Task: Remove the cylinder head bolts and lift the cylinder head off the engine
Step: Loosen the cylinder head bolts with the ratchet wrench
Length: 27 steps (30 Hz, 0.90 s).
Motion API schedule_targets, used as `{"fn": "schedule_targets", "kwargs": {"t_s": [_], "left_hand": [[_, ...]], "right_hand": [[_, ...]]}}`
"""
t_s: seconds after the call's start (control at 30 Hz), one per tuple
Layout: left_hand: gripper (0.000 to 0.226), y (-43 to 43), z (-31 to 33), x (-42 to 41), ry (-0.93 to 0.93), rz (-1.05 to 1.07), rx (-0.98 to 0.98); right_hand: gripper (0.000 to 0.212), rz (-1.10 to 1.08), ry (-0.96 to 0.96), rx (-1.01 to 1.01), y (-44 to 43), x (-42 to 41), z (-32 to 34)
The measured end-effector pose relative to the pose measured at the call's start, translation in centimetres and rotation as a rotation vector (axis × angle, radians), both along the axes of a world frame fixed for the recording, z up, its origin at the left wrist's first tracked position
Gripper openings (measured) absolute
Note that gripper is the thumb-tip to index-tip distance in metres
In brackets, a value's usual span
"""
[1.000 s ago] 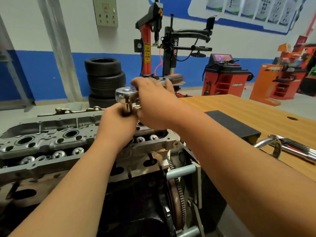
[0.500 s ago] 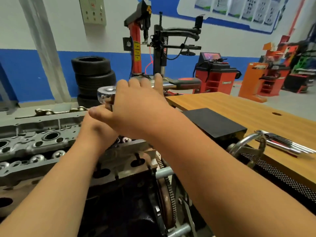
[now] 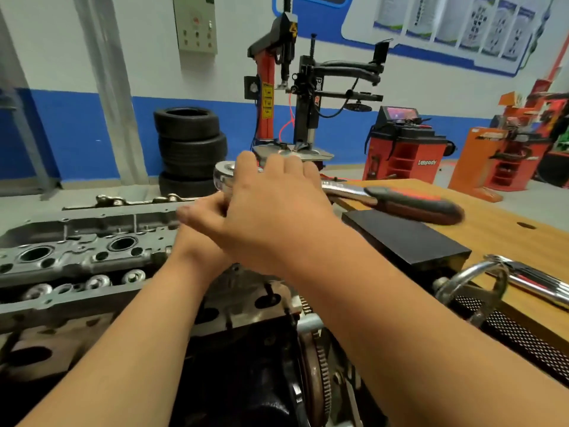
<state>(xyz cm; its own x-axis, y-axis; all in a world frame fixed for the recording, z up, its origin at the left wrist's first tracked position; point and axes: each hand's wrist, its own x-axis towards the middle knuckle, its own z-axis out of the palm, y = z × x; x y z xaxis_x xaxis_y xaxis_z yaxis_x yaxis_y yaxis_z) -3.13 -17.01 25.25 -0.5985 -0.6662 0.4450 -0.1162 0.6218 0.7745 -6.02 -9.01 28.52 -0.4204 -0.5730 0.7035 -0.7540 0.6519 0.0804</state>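
The grey aluminium cylinder head (image 3: 77,241) lies across the engine block (image 3: 240,365), with round plug wells and shiny valve caps showing on the left. A chrome ratchet wrench (image 3: 348,192) with a red and black handle stands over the head's right end, its round head at the left and its handle pointing right. My right hand (image 3: 274,211) lies over the ratchet near its head, fingers curled on the shaft. My left hand (image 3: 200,229) sits beneath, wrapped around the socket or extension under the ratchet. The bolt itself is hidden by both hands.
A wooden workbench (image 3: 498,241) stands at the right with a black block (image 3: 406,238) and chrome wrenches (image 3: 535,282) on it. A stand handwheel (image 3: 471,288) and the flywheel gear (image 3: 317,374) sit near my right arm. Stacked tyres (image 3: 191,146) and a tyre changer (image 3: 295,97) stand behind.
The ratchet handle has swung out to the right from behind my right hand and now shows in full. Both hands stay at the ratchet head; the camera has shifted slightly.
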Motion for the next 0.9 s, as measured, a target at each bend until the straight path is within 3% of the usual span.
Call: {"fn": "schedule_targets", "kwargs": {"t_s": [0.07, 0.1, 0.13, 0.2, 0.27, 0.33, 0.43, 0.53, 0.57, 0.6, 0.67, 0.7, 0.83, 0.9], "left_hand": [[0.011, -0.4, 0.2, -0.3, -0.021, -0.022, 0.174], [0.016, -0.7, 0.0, -0.4, -0.085, -0.02, 0.108], [0.021, -0.6, -0.1, -0.1, -0.092, -0.042, 0.061], [0.011, -0.4, -0.3, 0.4, -0.026, -0.076, 0.024], [0.021, -0.5, -0.3, 0.7, 0.019, -0.055, 0.006], [0.016, -1.0, -0.6, 0.5, -0.02, -0.031, -0.098], [0.039, -1.3, -0.5, -0.1, -0.179, -0.138, -0.126], [0.034, -1.8, -0.7, -0.5, -0.127, -0.106, -0.091], [0.024, -1.9, -0.9, -0.5, -0.124, -0.053, -0.118], [0.015, -1.6, -0.9, -0.3, -0.108, -0.02, -0.081], [0.029, -1.1, -0.8, 0.4, -0.09, 0.005, -0.083], [0.034, -1.0, -0.7, 0.5, -0.062, 0.004, -0.068], [0.032, -1.4, -0.7, -0.1, -0.145, -0.024, -0.172], [0.033, -1.9, -0.6, -0.3, -0.157, -0.1, -0.048]], "right_hand": [[0.08, -0.015, 0.099, -0.034, 0.1, -0.2, -0.2], [0.071, 0.016, 0.113, -0.017, 0.0, -0.9, 0.1], [0.06, 0.142, -0.008, -0.041, 0.1, -1.6, 0.8], [0.041, 0.432, -0.445, -0.11, 0.2, -2.8, 2.5], [0.044, 0.477, -0.549, -0.091, -0.2, -3.0, 3.4], [0.052, 0.328, -0.406, 0.006, -0.7, -2.3, 3.0], [0.084, -0.015, -0.078, 0.028, -0.9, -0.3, 0.8], [0.07, -0.009, 0.119, -0.037, -1.5, -0.4, 1.0], [0.063, 0.067, 0.067, -0.022, -1.4, -1.3, 1.6], [0.056, 0.21, -0.134, -0.041, -1.0, -2.3, 2.3], [0.048, 0.473, -0.551, -0.081, -0.3, -3.3, 3.3], [0.048, 0.502, -0.597, -0.056, -0.4, -3.2, 3.6], [0.067, 0.12, -0.172, 0.137, -1.4, -1.9, 2.5], [0.074, 0.019, -0.079, 0.046, -1.4, -1.2, 1.8]]}}
